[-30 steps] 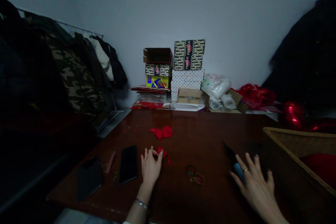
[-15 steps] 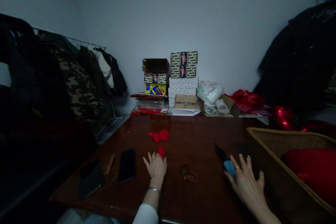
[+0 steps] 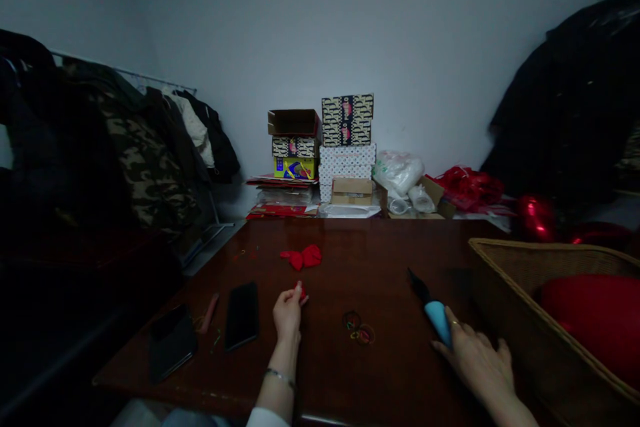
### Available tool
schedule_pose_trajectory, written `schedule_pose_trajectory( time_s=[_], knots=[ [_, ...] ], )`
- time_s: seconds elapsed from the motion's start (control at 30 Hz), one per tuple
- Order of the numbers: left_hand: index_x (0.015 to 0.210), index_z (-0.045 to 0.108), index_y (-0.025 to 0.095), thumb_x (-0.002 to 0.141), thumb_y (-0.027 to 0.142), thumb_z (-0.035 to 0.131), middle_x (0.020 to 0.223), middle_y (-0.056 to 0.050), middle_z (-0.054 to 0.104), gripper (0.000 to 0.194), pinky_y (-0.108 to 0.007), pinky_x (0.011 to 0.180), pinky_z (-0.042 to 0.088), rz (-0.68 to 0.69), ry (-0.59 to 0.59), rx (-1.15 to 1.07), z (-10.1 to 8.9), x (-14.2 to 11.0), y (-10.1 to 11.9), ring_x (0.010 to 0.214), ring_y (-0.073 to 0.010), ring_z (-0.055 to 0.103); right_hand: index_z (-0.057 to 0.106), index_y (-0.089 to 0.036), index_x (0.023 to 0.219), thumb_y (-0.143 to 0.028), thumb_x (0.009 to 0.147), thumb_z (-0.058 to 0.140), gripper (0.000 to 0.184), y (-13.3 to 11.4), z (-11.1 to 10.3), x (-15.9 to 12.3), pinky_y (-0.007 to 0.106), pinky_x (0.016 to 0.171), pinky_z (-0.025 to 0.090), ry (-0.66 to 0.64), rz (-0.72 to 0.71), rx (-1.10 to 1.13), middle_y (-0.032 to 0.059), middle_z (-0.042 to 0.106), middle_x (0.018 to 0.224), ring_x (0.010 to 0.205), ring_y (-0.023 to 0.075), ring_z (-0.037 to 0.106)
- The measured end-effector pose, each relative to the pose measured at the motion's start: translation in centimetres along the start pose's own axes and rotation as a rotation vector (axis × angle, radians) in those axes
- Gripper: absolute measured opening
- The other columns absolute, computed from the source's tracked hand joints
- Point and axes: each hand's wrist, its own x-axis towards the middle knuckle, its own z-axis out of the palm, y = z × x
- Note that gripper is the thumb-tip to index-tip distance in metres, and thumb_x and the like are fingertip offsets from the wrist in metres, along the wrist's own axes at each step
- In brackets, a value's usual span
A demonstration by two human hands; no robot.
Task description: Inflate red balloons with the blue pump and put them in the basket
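My left hand [image 3: 289,315] is closed in a pinch on a small red balloon [image 3: 302,291], limp and mostly covered by the fingers. Just beyond it, more limp red balloons [image 3: 303,256] lie on the brown table [image 3: 390,260]. On the right, my right hand [image 3: 477,357] is closed around the rear of a light-blue balloon pump [image 3: 438,321], thumb on one side and fingers on the other. The pump's black tapered nozzle points away and to the left. Several thin rubber bands [image 3: 357,330] rest between my hands.
A wicker basket [image 3: 520,287] holding a large red rounded thing [image 3: 595,313] stands at the right. A black phone [image 3: 242,315], a dark flat device [image 3: 173,343] and a reddish stick [image 3: 211,312] lie at the left. Stacked boxes [image 3: 347,121] stand behind the table.
My left hand has turned and lifted slightly, now pinching the red balloon that lay under its fingertips. My right hand's spread fingers have closed onto the pump.
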Motion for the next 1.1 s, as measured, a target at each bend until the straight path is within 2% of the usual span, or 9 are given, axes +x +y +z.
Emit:
schedule_pose_trajectory(
  time_s=[0.07,0.13,0.23,0.3,0.4,0.47,0.53,0.73,1.1],
  knots=[
    [0.077,0.059,0.017,0.075,0.023,0.066,0.076,-0.003,0.066,0.009,-0.023,0.067,0.050,-0.221,-0.052,-0.335,0.4,0.1,0.0,0.070,-0.0135,0.067,0.034,-0.014,0.134,-0.037,0.081,0.043,0.059,0.0,-0.2,-0.1,0.050,0.087,0.036,-0.022,-0.002,0.001,0.0148,0.061,0.110,0.101,0.0303,0.056],
    [0.087,0.060,0.018,0.080,0.018,0.061,0.080,-0.003,0.067,0.007,-0.023,0.065,0.052,-0.384,-0.112,-0.547,0.7,0.1,0.1,0.069,-0.0121,0.067,0.034,-0.010,0.134,-0.031,0.081,0.042,0.058,0.0,-0.5,-0.1,0.043,0.079,0.042,-0.045,-0.007,0.004,0.0180,0.060,0.110,0.100,0.0300,0.057],
    [0.092,0.058,0.018,0.084,0.014,0.054,0.082,-0.004,0.068,0.010,-0.024,0.063,0.054,-0.495,-0.153,-0.710,1.1,0.0,0.1,0.069,-0.0130,0.068,0.032,-0.009,0.136,-0.028,0.084,0.036,0.056,-0.5,-1.1,-0.3,0.038,0.076,0.045,-0.044,-0.041,0.024,0.0202,0.057,0.114,0.097,0.0278,0.060],
    [0.093,0.057,0.018,0.085,0.013,0.052,0.084,-0.005,0.068,0.011,-0.025,0.063,0.055,-0.503,-0.154,-0.759,1.4,0.0,0.0,0.070,-0.0139,0.068,0.026,-0.014,0.139,-0.031,0.085,0.033,0.057,-1.1,-1.7,-0.6,0.037,0.075,0.046,-0.035,-0.113,0.104,0.0181,0.056,0.117,0.092,0.0263,0.062],
    [0.095,0.057,0.018,0.084,0.012,0.053,0.087,-0.005,0.068,0.013,-0.026,0.064,0.056,-0.491,-0.162,-0.786,2.1,0.3,-0.1,0.072,-0.0146,0.068,0.020,-0.026,0.141,-0.037,0.083,0.038,0.062,-2.7,-2.7,-1.5,0.036,0.076,0.047,-0.031,-0.320,0.288,0.0108,0.055,0.122,0.093,0.0249,0.062],
    [0.096,0.058,0.018,0.083,0.013,0.055,0.089,-0.005,0.068,0.014,-0.025,0.064,0.056,-0.479,-0.175,-0.779,2.6,0.5,-0.3,0.074,-0.0145,0.068,0.024,-0.032,0.140,-0.038,0.081,0.043,0.062,-3.8,-3.2,-2.2,0.036,0.082,0.045,-0.020,-0.456,0.349,0.0057,0.056,0.121,0.098,0.0238,0.060],
    [0.097,0.059,0.019,0.083,0.015,0.056,0.092,-0.005,0.067,0.015,-0.026,0.065,0.056,-0.460,-0.189,-0.764,3.0,0.5,-0.5,0.076,-0.0146,0.068,0.028,-0.033,0.138,-0.036,0.079,0.046,0.062,-4.8,-3.4,-2.8,0.036,0.082,0.045,-0.019,-0.521,0.354,0.0041,0.059,0.115,0.093,0.0230,0.061],
    [0.100,0.060,0.021,0.082,0.019,0.058,0.105,-0.006,0.066,0.018,-0.025,0.073,0.054,-0.423,-0.215,-0.666,4.0,-0.7,-1.0,0.087,-0.0144,0.066,0.030,-0.030,0.138,-0.028,0.076,0.047,0.064,-6.2,-4.0,-3.4,0.038,0.083,0.041,-0.042,-0.598,0.379,0.0045,0.061,0.106,0.089,0.0214,0.060],
    [0.100,0.060,0.018,0.077,0.018,0.064,0.104,-0.010,0.066,0.023,-0.027,0.075,0.053,-0.394,-0.207,-0.643,5.1,-3.2,-2.0,0.088,-0.0170,0.066,0.033,-0.028,0.137,-0.028,0.076,0.046,0.062,-6.8,-4.3,-3.7,0.037,0.082,0.039,-0.081,-0.579,0.404,0.0057,0.060,0.105,0.087,0.0224,0.058]
  ],
)
